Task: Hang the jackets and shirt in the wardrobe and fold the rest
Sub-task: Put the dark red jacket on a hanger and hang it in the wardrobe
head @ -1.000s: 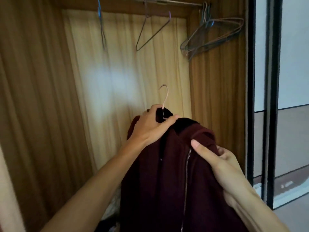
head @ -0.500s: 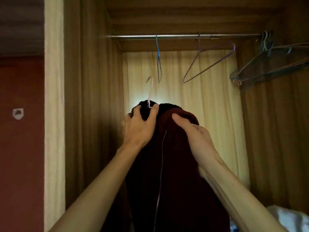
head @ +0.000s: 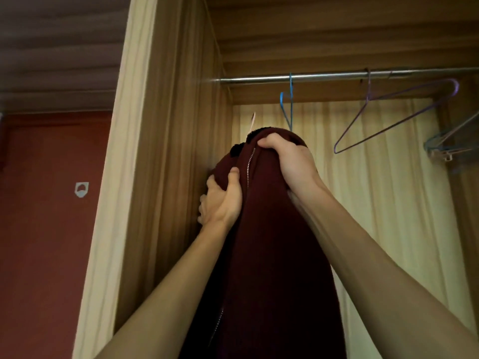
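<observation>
I have the maroon jacket [head: 269, 242] raised inside the wardrobe [head: 168, 151], just below the rail [head: 324, 76]; my right hand [head: 290, 161] is clenched on the collar at the top, my left hand [head: 223, 200] grips the fabric beside the zip; the pale hanger hook [head: 252, 121] pokes out above the collar, not yet on the rail; the risk, as I judge it, is the hook snagging the blue hanger [head: 287, 104] just beside it, or the jacket slipping off its hanger once I let go.

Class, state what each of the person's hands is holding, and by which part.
Both hold the dark red jacket: the right hand grips its top at the collar, the left hand grips the shoulder beside the zip.
</observation>
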A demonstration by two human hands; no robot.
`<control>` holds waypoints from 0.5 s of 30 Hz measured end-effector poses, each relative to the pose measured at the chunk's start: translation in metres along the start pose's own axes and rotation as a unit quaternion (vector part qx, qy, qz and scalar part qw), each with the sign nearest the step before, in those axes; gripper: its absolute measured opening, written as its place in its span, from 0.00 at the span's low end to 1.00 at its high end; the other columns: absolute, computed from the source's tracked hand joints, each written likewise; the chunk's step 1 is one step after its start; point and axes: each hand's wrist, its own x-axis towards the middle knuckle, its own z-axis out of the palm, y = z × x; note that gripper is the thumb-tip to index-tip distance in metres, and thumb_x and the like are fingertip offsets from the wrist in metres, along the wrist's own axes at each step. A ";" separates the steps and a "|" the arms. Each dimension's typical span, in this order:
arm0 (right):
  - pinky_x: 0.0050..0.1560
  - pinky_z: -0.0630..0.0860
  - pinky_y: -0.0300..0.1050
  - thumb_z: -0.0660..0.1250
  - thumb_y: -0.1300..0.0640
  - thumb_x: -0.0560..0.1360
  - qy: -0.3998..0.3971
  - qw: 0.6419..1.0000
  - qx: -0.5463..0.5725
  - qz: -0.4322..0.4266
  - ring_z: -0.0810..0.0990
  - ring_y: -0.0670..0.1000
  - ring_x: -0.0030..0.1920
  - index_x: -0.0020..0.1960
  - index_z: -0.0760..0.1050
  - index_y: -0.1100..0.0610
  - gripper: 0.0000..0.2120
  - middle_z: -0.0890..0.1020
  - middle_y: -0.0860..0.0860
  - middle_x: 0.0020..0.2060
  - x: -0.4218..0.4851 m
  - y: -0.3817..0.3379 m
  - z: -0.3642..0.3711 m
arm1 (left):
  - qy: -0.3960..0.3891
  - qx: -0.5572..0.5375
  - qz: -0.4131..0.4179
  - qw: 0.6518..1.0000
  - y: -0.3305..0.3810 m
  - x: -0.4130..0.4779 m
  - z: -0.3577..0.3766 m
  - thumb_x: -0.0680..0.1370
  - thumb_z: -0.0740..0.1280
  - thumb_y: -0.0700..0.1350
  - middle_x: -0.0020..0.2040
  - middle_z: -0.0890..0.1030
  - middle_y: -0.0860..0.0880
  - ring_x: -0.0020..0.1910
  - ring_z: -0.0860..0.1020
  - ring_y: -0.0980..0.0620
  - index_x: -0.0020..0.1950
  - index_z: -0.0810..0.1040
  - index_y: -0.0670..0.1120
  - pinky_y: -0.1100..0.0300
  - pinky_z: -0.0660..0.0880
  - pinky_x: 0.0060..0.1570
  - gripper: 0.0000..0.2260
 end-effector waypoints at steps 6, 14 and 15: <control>0.28 0.74 0.35 0.73 0.54 0.70 -0.011 0.997 -0.038 -0.062 0.81 0.48 0.32 0.45 0.83 0.61 0.10 0.83 0.51 0.34 0.036 -0.016 0.023 | 0.000 -0.060 0.071 0.996 0.032 0.025 -0.009 0.76 0.51 0.71 0.71 0.73 0.50 0.71 0.70 0.45 0.75 0.68 0.54 0.44 0.64 0.72 0.33; 0.28 0.71 0.35 0.72 0.57 0.69 0.001 0.986 -0.064 -0.155 0.79 0.45 0.28 0.37 0.77 0.58 0.06 0.79 0.49 0.30 0.094 -0.039 0.033 | -0.103 -0.046 0.129 0.985 0.045 0.041 -0.011 0.63 0.54 0.82 0.72 0.72 0.55 0.70 0.71 0.50 0.76 0.65 0.60 0.46 0.65 0.72 0.46; 0.25 0.70 0.33 0.72 0.58 0.69 -0.001 0.984 -0.067 -0.162 0.79 0.44 0.27 0.36 0.76 0.58 0.07 0.78 0.48 0.29 0.099 -0.043 0.033 | -0.108 -0.041 0.125 0.985 0.045 0.043 -0.007 0.60 0.54 0.84 0.73 0.72 0.55 0.71 0.70 0.50 0.76 0.64 0.61 0.45 0.64 0.73 0.49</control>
